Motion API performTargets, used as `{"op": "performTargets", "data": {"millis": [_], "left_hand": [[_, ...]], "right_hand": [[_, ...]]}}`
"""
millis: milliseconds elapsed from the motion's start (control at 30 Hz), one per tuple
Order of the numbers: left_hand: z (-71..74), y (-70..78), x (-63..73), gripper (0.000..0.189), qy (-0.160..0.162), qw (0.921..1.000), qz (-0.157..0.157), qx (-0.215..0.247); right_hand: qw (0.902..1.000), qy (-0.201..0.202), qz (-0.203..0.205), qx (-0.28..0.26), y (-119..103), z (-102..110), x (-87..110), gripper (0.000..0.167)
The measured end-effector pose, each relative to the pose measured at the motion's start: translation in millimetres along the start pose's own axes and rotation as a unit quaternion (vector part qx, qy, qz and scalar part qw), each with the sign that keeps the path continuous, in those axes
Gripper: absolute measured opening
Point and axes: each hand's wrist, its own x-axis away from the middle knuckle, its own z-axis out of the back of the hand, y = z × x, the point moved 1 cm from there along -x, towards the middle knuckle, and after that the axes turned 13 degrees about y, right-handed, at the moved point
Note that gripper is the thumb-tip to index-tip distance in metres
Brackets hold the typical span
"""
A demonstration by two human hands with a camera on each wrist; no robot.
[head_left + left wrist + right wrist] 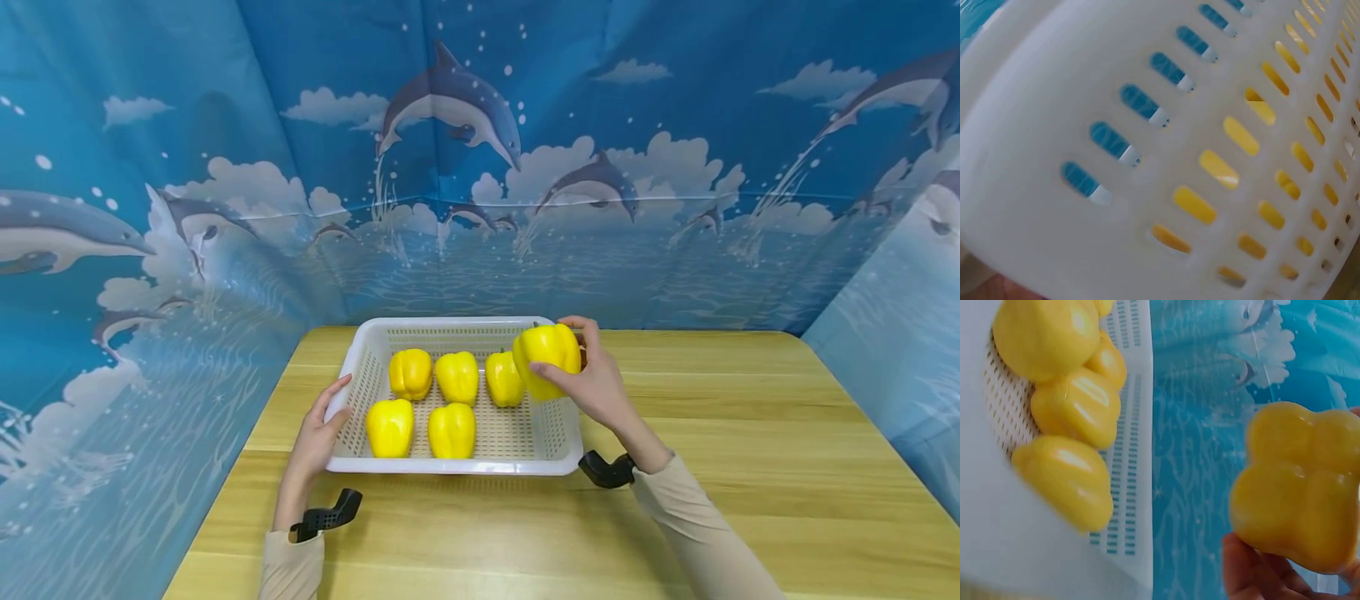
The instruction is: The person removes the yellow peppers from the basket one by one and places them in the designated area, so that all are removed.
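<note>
My right hand (600,383) grips a yellow bell pepper (551,358), thumb on the near side and fingers behind, over the right end of a white plastic basket (453,467). In the right wrist view, the lobed bottom of that held pepper (1300,487) faces the camera. My left hand (315,437) holds the basket's left rim. The slotted basket wall (1041,119) fills the left wrist view, with only a bit of the hand at the lower corner. Several more yellow peppers (457,377) lie inside the basket, in a back row and a front row.
The basket stands on a light wooden table (720,467), near its back edge. Behind and at both sides hangs a blue curtain (450,250) printed with dolphins. A black wrist mount is on each arm, the right one (606,469) close to the basket's near right corner.
</note>
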Motion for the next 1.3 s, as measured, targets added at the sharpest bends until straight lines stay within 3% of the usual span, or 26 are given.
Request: {"op": "performTargets", "data": {"millis": [433, 800, 1000, 1300], "left_hand": [[0.2, -1.4, -0.2, 0.049, 0.004, 1.0, -0.009, 0.0], [-0.7, -1.5, 0.5, 0.049, 0.004, 1.0, -0.004, 0.008], [-1.2, -1.9, 0.8, 0.049, 0.003, 1.0, 0.001, 0.005], [-0.6, 1.9, 1.1, 0.049, 0.0, 0.9999, -0.002, 0.012]], "right_hand": [[0.9924, 0.117, -0.025, -0.028, 33.2, 30.3, -10.8, 0.07], [0.98, 0.192, -0.054, 0.0, 78.9, 36.9, -14.0, 0.071], [0.978, 0.191, -0.079, 0.026, 102.1, 38.3, -14.7, 0.073], [0.9803, 0.145, -0.117, 0.066, 124.5, 40.5, -11.7, 0.08]]}}
